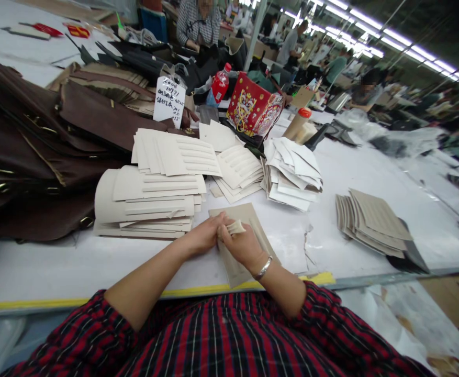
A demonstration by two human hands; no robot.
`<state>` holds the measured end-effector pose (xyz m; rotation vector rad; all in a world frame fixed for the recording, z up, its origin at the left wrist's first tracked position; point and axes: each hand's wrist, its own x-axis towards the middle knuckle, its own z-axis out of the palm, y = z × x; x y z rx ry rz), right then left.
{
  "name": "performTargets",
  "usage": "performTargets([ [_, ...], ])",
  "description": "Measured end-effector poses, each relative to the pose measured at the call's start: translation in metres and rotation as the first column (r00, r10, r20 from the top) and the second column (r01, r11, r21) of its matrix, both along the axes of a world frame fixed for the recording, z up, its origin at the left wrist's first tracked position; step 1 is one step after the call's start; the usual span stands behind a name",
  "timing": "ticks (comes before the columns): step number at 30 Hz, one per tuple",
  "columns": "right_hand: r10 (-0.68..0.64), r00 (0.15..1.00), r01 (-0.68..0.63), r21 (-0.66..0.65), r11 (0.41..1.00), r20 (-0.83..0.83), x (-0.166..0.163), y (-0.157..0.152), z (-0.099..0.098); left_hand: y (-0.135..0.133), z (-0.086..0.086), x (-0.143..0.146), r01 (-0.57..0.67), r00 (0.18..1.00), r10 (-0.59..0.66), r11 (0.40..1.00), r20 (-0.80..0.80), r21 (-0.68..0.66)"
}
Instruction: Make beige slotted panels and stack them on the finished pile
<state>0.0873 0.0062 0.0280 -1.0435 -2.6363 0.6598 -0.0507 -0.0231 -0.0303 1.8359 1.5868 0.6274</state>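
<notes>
A beige panel (240, 266) with raised strips lies at a slant on the white table in front of me. Both of my hands meet over its upper part. My right hand (242, 246) is closed around a small bundle of cream strips (236, 227), whose end sticks out above the thumb. Pressed against it, my left hand (208, 234) has its fingers closed; what they pinch, if anything, is hidden. To the left are stacked cream panels (150, 196) with similar strips. Beyond my hands lie loose cream panels (237, 165) and a pile of white sheets (292, 173).
Dark brown leather bags (29, 157) fill the left side, by a handwritten tag (169, 102). A red bottle (219, 84) and a red patterned bag (253, 104) stand behind. Right of me is a stack of beige panels (372, 220). A co-worker (198, 23) sits opposite.
</notes>
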Motion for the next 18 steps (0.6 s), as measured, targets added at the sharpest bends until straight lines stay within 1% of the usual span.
performTargets([
  [2,0.019,0.999,-0.016,-0.063,0.998,0.037,0.023,-0.019,0.005,-0.001,-0.002,0.003,-0.009,0.998,0.008,1.000,-0.058,-0.012],
  [4,-0.009,0.999,0.019,-0.191,0.981,0.053,0.061,-0.038,0.012,-0.003,-0.002,0.004,-0.007,0.994,0.004,1.000,-0.110,-0.020],
  [5,-0.067,0.997,0.077,-0.264,0.962,0.047,0.081,-0.042,0.014,-0.005,-0.001,0.004,0.002,0.991,-0.004,1.000,-0.135,-0.016],
  [6,-0.155,0.987,0.157,-0.319,0.935,0.032,0.101,-0.041,0.016,-0.007,0.000,0.004,0.024,0.986,-0.025,1.000,-0.165,-0.012],
  [8,-0.372,0.928,0.341,-0.371,0.864,-0.014,0.136,-0.026,0.017,-0.011,0.001,0.003,0.102,0.964,-0.102,0.995,-0.244,-0.011],
  [10,-0.568,0.820,0.500,-0.398,0.769,-0.067,0.160,0.001,0.014,-0.015,0.001,0.003,0.192,0.930,-0.183,0.981,-0.317,-0.005],
  [11,-0.631,0.773,0.546,-0.439,0.714,-0.065,0.167,0.013,0.010,-0.017,0.000,0.003,0.220,0.916,-0.204,0.975,-0.344,0.007],
  [12,-0.669,0.742,0.568,-0.496,0.657,-0.036,0.170,0.023,0.006,-0.018,-0.002,0.005,0.231,0.907,-0.207,0.973,-0.368,0.024],
  [13,-0.678,0.735,0.567,-0.558,0.606,0.012,0.171,0.030,0.001,-0.019,-0.005,0.007,0.226,0.900,-0.189,0.973,-0.393,0.050],
  [14,-0.654,0.754,0.546,-0.610,0.574,0.059,0.170,0.031,-0.004,-0.021,-0.010,0.010,0.214,0.893,-0.160,0.973,-0.421,0.085],
  [15,-0.601,0.794,0.505,-0.652,0.565,0.094,0.167,0.029,-0.009,-0.023,-0.016,0.013,0.192,0.886,-0.115,0.973,-0.450,0.129],
  [16,-0.537,0.837,0.454,-0.680,0.575,0.105,0.163,0.025,-0.013,-0.024,-0.025,0.016,0.165,0.875,-0.058,0.969,-0.480,0.184],
  [17,-0.482,0.873,0.391,-0.702,0.595,0.078,0.159,0.019,-0.016,-0.025,-0.035,0.019,0.155,0.863,-0.006,0.955,-0.505,0.254],
  [18,-0.449,0.893,0.328,-0.729,0.601,0.031,0.155,0.014,-0.018,-0.024,-0.046,0.022,0.129,0.858,0.066,0.932,-0.509,0.338],
])
